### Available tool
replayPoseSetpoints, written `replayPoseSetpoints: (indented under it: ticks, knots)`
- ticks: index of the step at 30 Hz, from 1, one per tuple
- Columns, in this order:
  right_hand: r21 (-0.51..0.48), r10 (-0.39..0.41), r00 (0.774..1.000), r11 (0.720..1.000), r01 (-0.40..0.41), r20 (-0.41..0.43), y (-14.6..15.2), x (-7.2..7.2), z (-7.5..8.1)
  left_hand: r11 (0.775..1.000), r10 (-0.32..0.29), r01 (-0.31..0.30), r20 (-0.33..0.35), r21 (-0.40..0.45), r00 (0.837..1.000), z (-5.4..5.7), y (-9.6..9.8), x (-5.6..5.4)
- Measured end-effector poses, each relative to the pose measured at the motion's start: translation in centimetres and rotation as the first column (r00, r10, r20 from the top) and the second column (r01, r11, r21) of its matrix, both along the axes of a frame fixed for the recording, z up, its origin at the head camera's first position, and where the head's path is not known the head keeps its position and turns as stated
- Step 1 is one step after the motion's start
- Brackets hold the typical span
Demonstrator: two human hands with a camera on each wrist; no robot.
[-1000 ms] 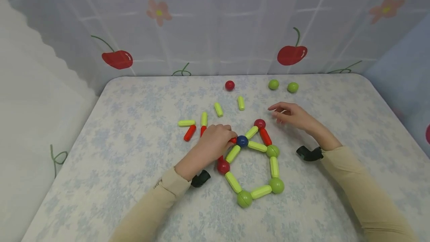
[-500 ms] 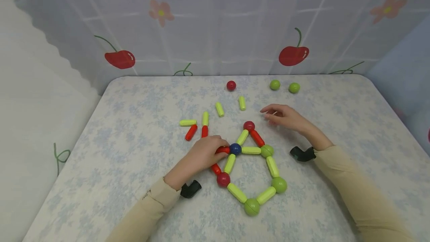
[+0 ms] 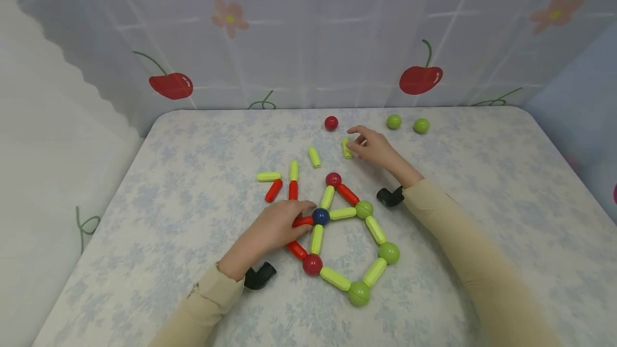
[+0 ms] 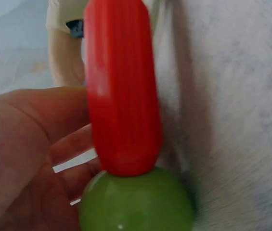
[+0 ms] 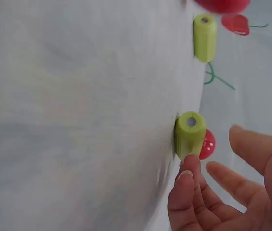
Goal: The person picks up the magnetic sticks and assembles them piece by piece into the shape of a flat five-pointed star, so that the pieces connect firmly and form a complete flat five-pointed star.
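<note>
A frame of magnetic rods and balls lies on the patterned cloth (image 3: 159, 261). My left hand (image 3: 272, 224) grips a red magnetic rod (image 3: 303, 221) beside the blue ball (image 3: 321, 216), thumb below it and fingers above. In the left wrist view, a red rod (image 4: 121, 86) joins a green ball (image 4: 136, 204) close to the palm; the hand hides that ball in the head view. My right hand (image 3: 376, 149) reaches a loose yellow-green magnetic rod (image 3: 346, 148). In the right wrist view, fingertips meet this rod (image 5: 190, 137) while the thumb stays apart.
A loose red ball (image 3: 331, 123) and two green balls (image 3: 393, 121) lie along the back. Several rods lie left of centre, among them a yellow-green rod (image 3: 269, 176) and a red rod (image 3: 273, 190). A printed curtain (image 3: 308, 36) hangs behind the table.
The frame has shifted left and turned with my left hand, which moved left and toward the near edge. My right hand has moved left and away from me, to the loose yellow-green rod.
</note>
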State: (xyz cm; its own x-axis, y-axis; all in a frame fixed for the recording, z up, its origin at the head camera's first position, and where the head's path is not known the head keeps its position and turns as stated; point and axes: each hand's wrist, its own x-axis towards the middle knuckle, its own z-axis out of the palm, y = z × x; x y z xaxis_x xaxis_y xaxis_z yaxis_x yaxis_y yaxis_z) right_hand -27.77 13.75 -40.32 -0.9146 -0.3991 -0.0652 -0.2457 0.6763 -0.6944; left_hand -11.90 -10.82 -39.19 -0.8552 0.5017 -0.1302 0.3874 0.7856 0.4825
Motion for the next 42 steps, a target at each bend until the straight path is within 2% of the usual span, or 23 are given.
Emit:
replayPoseSetpoints:
  ticks: [3, 6, 11, 15, 20, 25, 29, 32, 36, 38, 42]
  knots:
    - [0.094, 0.039, 0.999, 0.995, -0.039, 0.002, -1.0, -1.2, -0.2, 0.999, -0.020, 0.020, 0.007, -0.036, 1.000, 0.1, -0.2, 0.0]
    - [0.162, 0.071, 0.997, 0.984, -0.071, 0.006, -1.5, -1.7, -0.2, 0.999, -0.034, 0.034, 0.012, -0.037, 0.999, 0.2, -0.4, 0.0]
    - [0.161, 0.067, 0.998, 0.985, -0.067, 0.002, -1.4, -1.3, -0.1, 0.998, -0.057, 0.056, 0.035, 0.026, 0.998, 0.4, -0.9, -0.1]
    - [0.138, 0.063, 0.998, 0.989, -0.059, -0.025, -0.7, -0.4, 0.0, 0.993, -0.102, 0.099, 0.047, 0.058, 0.994, 0.4, -0.9, -0.4]
    - [0.075, 0.028, 1.000, 0.997, -0.029, 0.010, 0.5, 0.8, -0.1, 0.987, -0.158, 0.158, 0.034, 0.010, 0.987, 0.6, -0.5, -0.5]
    - [-0.051, -0.037, 0.995, 0.998, 0.041, 0.089, 2.0, 2.3, -0.2, 0.992, -0.129, 0.129, 0.026, -0.008, 0.991, 0.7, -0.2, -0.2]
    - [-0.158, -0.072, 0.986, 0.983, 0.096, 0.147, 3.6, 3.8, -0.4, 0.995, -0.095, 0.095, 0.018, 0.002, 0.995, 0.6, -0.1, 0.1]
    - [-0.257, -0.058, 0.973, 0.959, 0.117, 0.225, 4.8, 5.2, -0.7, 0.997, -0.077, 0.077, 0.027, 0.020, 0.997, 0.6, 0.0, 0.3]
    - [-0.376, 0.003, 0.942, 0.917, 0.132, 0.336, 5.6, 6.9, -1.0, 0.997, -0.063, 0.061, 0.045, 0.038, 0.997, 0.5, 0.1, 0.4]
    - [-0.395, 0.029, 0.929, 0.909, 0.128, 0.369, 5.7, 7.4, -1.1, 0.997, -0.061, 0.059, 0.043, 0.038, 0.997, 0.5, 0.2, 0.4]
    - [-0.406, 0.080, 0.919, 0.909, 0.092, 0.387, 5.8, 8.1, -1.2, 0.997, -0.069, 0.067, 0.037, 0.038, 0.997, 0.5, 0.4, 0.4]
